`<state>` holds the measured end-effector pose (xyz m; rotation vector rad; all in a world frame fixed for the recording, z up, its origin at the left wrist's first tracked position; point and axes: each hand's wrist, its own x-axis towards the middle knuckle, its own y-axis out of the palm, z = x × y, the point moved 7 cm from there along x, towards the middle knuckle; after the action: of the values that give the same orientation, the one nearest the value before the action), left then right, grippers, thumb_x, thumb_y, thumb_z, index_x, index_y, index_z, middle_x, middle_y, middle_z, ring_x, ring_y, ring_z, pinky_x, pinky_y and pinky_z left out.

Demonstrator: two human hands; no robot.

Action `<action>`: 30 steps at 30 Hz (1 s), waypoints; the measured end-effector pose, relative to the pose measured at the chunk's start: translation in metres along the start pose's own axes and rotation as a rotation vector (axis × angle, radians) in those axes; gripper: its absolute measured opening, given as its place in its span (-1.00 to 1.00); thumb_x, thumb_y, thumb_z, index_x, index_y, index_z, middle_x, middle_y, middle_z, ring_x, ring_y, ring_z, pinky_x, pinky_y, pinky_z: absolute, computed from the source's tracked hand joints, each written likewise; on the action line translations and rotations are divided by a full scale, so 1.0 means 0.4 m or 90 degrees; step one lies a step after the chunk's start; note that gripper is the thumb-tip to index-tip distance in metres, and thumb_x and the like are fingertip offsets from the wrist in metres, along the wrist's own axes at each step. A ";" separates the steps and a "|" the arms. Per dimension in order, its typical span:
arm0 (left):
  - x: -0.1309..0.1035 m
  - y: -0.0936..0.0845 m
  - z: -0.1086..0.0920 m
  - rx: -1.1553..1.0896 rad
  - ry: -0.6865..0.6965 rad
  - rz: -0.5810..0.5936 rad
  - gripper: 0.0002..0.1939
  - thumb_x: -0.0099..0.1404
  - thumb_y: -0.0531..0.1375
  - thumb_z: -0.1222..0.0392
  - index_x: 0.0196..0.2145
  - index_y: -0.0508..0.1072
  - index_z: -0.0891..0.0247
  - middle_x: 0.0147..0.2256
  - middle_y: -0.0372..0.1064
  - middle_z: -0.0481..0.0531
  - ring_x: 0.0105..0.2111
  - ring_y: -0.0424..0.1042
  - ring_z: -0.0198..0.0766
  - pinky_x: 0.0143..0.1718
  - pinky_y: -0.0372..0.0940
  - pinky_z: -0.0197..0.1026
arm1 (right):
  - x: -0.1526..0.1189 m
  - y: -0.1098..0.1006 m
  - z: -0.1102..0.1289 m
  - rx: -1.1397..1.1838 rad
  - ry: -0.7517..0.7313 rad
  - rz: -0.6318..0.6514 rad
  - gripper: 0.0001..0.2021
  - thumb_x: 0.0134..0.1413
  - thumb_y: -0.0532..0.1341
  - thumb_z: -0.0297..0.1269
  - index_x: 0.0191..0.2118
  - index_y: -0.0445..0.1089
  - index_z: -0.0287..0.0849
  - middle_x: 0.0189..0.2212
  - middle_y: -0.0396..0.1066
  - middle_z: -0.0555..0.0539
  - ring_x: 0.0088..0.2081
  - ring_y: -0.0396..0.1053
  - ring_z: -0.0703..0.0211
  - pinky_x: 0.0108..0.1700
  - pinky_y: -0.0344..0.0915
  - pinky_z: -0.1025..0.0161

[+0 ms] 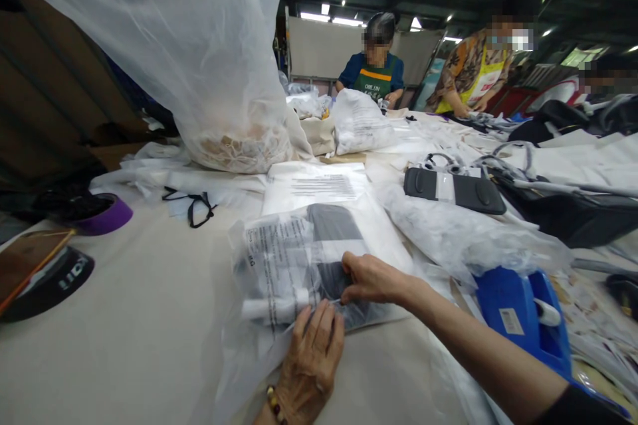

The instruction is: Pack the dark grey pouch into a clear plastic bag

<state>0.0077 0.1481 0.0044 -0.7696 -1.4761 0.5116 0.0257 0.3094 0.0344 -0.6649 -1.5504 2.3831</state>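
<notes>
A clear printed plastic bag (279,259) lies on the table in front of me, with a dark grey item (331,222) and white wrapped pieces inside or beneath it. My left hand (314,352), with a beaded bracelet at the wrist, rests on the bag's near edge, fingers stretched forward. Coming in from the right, my right hand (369,279) has its thumb and index finger bent over the bag's right part, pinching at the plastic near the dark item. Behind the bag is a stack of white printed bags (319,186).
A big translucent sack (224,80) stands at the back left. Purple tape (107,216), black straps (199,209) and a dark curved item (64,282) lie left. A black case (453,191) and blue holder (523,319) are right. People work behind the table.
</notes>
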 end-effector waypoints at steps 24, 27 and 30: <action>-0.085 -0.242 0.129 0.127 -0.208 -0.009 -0.78 0.31 0.05 0.29 -0.12 0.38 0.37 -0.22 0.41 0.16 -0.15 0.34 -0.15 -0.04 0.09 -0.02 | -0.221 0.210 0.091 -0.248 -0.243 -0.417 -0.31 -0.05 -0.11 -0.65 0.26 -0.01 -0.10 0.13 0.19 -0.18 0.19 0.03 -0.09 0.09 0.14 -0.14; -0.137 -0.277 0.188 0.048 -0.243 0.011 -0.86 0.28 0.10 0.21 -0.24 0.41 0.27 -0.31 0.39 0.06 -0.26 0.35 -0.23 -0.17 0.19 -0.15 | -0.222 0.211 0.095 -0.245 -0.242 -0.433 -0.32 -0.03 -0.10 -0.64 0.26 -0.03 -0.12 0.12 0.20 -0.19 0.19 0.01 -0.11 0.09 0.14 -0.16; -0.178 -0.264 0.238 -0.101 -0.328 0.036 -0.84 0.20 0.19 0.09 -0.31 0.39 0.22 -0.31 0.39 0.01 -0.28 0.38 -0.26 -0.25 0.29 -0.25 | -0.220 0.209 0.092 -0.240 -0.233 -0.445 -0.33 -0.02 -0.08 -0.64 0.25 -0.01 -0.09 0.10 0.22 -0.17 0.19 0.02 -0.07 0.10 0.14 -0.15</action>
<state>-0.1062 0.0392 0.0260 -0.8439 -1.9951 0.6745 0.0897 0.2079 -0.0067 0.2661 -1.9765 1.7549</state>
